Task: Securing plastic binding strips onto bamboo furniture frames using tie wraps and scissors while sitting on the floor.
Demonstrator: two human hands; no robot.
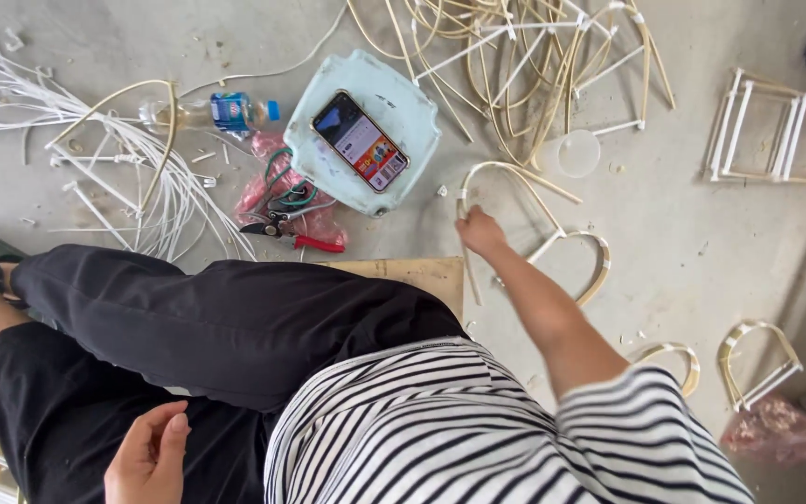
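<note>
One arched bamboo frame, pale and bent into a hoop with a straight stick trailing from it, lies on the concrete floor, gripped at its left end by the right hand. The left hand rests loosely open over a black trouser leg, holding nothing; a phone sits on a pale blue stool nearby.

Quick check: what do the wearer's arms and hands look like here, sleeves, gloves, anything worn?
Both hands are bare: no gloves, and no rings, watch or bands that I can make out. The right hand shows a bare forearm up to a short sleeve of a black-and-white striped shirt, ending above the elbow. Of the left hand only the hand and wrist show, so its sleeve cannot be told.
</note>
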